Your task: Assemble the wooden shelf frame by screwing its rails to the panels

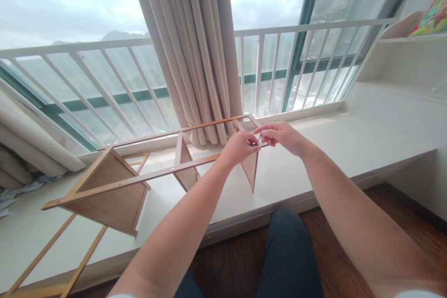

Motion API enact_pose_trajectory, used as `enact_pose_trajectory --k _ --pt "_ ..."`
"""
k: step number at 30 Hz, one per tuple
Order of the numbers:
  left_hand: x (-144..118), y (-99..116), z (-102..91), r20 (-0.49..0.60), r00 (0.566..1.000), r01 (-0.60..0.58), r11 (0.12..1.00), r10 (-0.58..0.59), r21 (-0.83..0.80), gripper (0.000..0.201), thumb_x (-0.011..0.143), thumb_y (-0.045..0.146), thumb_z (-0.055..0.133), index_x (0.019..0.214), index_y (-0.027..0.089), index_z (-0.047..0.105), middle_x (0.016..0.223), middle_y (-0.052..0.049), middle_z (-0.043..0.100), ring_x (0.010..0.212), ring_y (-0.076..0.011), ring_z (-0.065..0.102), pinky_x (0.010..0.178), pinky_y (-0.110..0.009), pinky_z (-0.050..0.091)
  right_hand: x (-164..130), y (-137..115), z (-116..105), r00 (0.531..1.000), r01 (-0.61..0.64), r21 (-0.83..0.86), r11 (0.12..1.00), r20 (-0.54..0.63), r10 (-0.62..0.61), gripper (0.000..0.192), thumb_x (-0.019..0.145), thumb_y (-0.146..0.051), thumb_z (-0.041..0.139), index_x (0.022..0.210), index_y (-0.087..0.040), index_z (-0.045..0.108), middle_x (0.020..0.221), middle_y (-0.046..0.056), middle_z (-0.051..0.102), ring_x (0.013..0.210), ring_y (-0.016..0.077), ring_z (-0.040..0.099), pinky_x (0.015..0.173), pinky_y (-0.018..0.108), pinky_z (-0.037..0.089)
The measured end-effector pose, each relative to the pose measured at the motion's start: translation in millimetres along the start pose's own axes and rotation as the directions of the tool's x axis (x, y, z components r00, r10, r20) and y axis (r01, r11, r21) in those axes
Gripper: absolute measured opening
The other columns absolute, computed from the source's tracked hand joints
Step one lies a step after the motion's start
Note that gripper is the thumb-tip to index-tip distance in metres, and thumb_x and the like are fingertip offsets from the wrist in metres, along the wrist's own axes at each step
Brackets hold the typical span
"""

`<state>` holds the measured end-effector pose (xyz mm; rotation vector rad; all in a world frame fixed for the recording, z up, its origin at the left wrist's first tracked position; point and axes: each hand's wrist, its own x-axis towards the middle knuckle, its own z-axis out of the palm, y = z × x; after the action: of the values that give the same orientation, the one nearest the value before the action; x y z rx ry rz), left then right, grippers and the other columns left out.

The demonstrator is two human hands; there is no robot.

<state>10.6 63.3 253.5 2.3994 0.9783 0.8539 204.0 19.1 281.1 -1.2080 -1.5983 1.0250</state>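
Note:
A wooden shelf rack [115,186] with thin rails and flat panels lies on its side on the white window ledge [331,149]. My left hand [239,147] and my right hand [281,135] meet at its right end, near the corner of the top rail [209,125]. The fingers of both hands are pinched together over that end of the frame. Whether a small part sits between the fingertips is too small to tell. One end panel [250,167] hangs just below my hands.
A beige curtain [195,46] hangs behind the rack, in front of a white railing [104,79] and large windows. White shelves [401,60] stand at the right. More rack rails [45,251] stick out over the ledge's front edge at the lower left. My knee [289,251] is below.

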Motion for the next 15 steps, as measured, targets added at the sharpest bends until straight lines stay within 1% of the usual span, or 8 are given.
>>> enact_pose_trajectory --k 5,9,15 --pt "0.0 -0.3 -0.6 0.002 1.000 -0.003 1.000 0.003 0.016 0.011 0.078 0.030 0.077 0.086 0.022 0.077 0.087 -0.001 0.068 0.079 -0.0158 0.062 0.077 -0.032 0.050 1.3 2.1 0.8 0.998 -0.002 -0.024 1.000 -0.060 0.000 0.022 0.080 -0.024 0.062 0.094 -0.017 0.078 0.072 0.003 0.065 0.060 0.0108 0.051 0.057 0.027 0.041" --pt "-0.2 -0.1 -0.9 0.007 1.000 0.007 1.000 -0.007 0.020 0.013 0.078 0.030 0.077 0.089 0.023 0.078 0.088 -0.001 0.068 0.079 -0.0156 0.062 0.078 -0.032 0.050 1.2 1.6 1.5 0.993 0.007 -0.083 0.997 -0.118 -0.017 0.023 0.079 -0.021 0.060 0.094 -0.018 0.078 0.068 0.000 0.061 0.057 0.0094 0.046 0.057 0.027 0.039" --pt "0.1 -0.1 -1.3 0.012 1.000 0.010 1.000 -0.010 0.014 0.014 0.078 0.031 0.078 0.089 0.022 0.077 0.087 -0.001 0.066 0.078 -0.0151 0.062 0.079 -0.032 0.049 0.5 -1.9 1.5 0.990 0.043 -0.167 0.985 -0.123 -0.064 0.021 0.083 -0.025 0.060 0.095 -0.019 0.077 0.072 0.001 0.062 0.058 0.0102 0.047 0.056 0.028 0.038"
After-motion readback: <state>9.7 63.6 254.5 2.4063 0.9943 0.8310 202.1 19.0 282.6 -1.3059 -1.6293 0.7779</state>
